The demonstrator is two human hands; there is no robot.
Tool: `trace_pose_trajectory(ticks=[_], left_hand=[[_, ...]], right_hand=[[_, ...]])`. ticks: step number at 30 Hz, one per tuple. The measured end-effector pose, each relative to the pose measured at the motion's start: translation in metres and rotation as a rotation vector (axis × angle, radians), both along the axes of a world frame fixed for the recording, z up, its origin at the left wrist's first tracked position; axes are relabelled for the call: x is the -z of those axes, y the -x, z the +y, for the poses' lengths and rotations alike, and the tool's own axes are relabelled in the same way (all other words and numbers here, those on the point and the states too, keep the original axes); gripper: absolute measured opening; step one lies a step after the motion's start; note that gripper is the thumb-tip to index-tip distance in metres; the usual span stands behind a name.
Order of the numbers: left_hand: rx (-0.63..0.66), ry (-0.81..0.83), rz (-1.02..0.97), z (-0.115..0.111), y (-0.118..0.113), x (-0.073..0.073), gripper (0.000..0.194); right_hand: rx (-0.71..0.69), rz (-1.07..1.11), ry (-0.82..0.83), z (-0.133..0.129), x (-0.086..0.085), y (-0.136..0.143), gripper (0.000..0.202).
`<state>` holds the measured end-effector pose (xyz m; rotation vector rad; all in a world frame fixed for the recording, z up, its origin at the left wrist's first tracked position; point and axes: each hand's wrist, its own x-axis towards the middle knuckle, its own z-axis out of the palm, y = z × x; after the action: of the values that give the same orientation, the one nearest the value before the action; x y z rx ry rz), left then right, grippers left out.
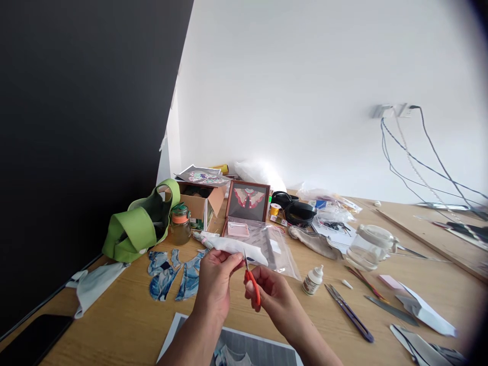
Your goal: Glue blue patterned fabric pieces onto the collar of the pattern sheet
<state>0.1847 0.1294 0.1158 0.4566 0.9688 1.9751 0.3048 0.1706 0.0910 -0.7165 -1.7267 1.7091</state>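
My left hand [219, 277] is closed in a pinch on a white piece of cloth or paper [247, 250], which stretches out beyond the fingertips. In my right hand [269, 292] is a small pair of scissors with orange-red handles [252, 287]. Their pointed blades tilt up at the white piece, beside my left thumb; whether they touch it I cannot tell. Blue-patterned cut pieces [162, 277] lie flat to the left of my hands. Below my forearms is a printed sheet [259, 345], partly covered by them. A white glue bottle [312, 281] stands upright to the right.
Behind my hands are a framed embroidered picture [248, 202], a cardboard box [211, 206] and a jar [180, 226]. A green strap bag [129, 234] sits at left, a phone [36, 335] nearer. Rightward are a purple-handled tool [348, 312] and a clear glass pot [369, 247].
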Motion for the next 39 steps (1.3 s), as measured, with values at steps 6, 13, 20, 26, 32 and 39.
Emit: trace_pose_trajectory(ticks=[6,13,20,26,32,39], left_hand=[[-0.004,0.005,0.008,-0.0010,-0.0012,-0.0015,0.023],[-0.001,0.002,0.000,0.0005,-0.0012,-0.0018,0.021],[0.002,0.004,-0.003,0.0010,-0.0011,-0.0003,0.022],[0.000,-0.001,-0.010,0.0002,-0.0016,-0.0019,0.023],[-0.006,0.004,-0.019,-0.0002,-0.0010,-0.0039,0.024],[0.020,-0.008,0.000,0.0004,-0.0028,-0.0002,0.022]], right_hand=[[0.008,-0.026,0.004,-0.0027,-0.0080,-0.0003,0.052],[-0.002,-0.032,-0.004,-0.0022,-0.0071,-0.0005,0.053],[0.006,-0.046,-0.016,-0.0027,-0.0060,0.0001,0.055],[0.011,-0.056,-0.021,-0.0026,-0.0042,0.0007,0.055],[0.020,-0.064,-0.008,-0.0024,-0.0051,0.0003,0.052],[0.007,-0.060,-0.002,-0.0024,-0.0093,-0.0010,0.052]])
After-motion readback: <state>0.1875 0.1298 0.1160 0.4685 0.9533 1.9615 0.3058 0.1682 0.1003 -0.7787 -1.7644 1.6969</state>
